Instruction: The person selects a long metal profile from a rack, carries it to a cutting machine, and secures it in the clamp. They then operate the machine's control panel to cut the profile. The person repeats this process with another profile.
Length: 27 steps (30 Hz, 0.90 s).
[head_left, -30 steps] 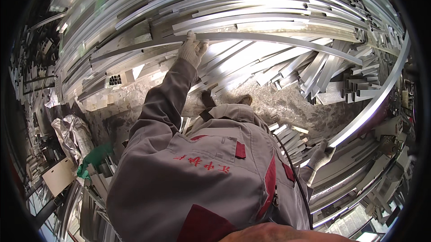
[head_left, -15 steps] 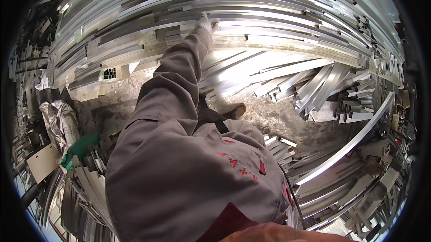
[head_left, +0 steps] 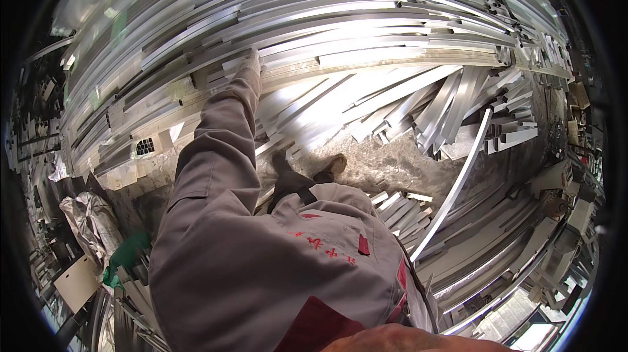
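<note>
One long, thin metal bar (head_left: pixel 456 190) is on the right side of the picture. It is pale silver, almost white where the light hits it. It leans, with its top end up in the right middle and its other end down and to the left, in the lower middle right. It looks a little bent, like a bow. I can't tell if its low end goes on out of sight.

The big pile of long bars (head_left: pixel 340 27) fills the top. They are silver and gray, lying close together, from left to right. Some are very shiny. A few have dark ends.
</note>
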Tool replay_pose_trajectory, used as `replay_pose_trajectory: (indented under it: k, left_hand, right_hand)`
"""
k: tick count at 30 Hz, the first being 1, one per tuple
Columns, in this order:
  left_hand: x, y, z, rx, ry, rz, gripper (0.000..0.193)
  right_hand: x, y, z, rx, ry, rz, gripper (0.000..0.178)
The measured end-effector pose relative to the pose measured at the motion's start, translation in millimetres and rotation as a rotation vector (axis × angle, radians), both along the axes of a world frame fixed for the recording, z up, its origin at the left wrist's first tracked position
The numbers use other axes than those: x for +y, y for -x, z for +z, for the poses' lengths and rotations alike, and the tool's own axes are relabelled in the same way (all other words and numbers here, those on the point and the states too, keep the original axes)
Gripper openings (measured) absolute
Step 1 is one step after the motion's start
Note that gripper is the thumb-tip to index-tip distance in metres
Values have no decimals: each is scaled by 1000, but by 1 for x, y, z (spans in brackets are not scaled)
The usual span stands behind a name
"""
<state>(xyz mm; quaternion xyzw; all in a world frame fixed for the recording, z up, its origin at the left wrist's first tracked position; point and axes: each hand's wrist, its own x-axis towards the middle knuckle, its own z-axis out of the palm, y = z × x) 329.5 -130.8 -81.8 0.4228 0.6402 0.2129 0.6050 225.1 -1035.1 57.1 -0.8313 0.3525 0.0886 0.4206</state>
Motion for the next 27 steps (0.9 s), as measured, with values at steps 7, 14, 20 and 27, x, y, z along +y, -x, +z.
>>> replay_pose_trajectory:
  k: [7, 14, 20, 27]
  left_hand:
    - [-144, 112, -67, 23, 285, -53, 35]
    - [-298, 202, -74, 306, 280, -40, 32]
    - [-253, 140, -50, 267, 234, -267, 21]
    - [-256, 35, -43, 176, 262, -582, 29]
  right_hand:
    - [-8, -20, -51, -28, -95, 20, 16]
    - [-25, -70, -90, -125, -325, -169, 25]
    - [-57, -83, -82, -113, -171, -242, 19]
    - [-72, -65, -64, -162, -207, -321, 17]
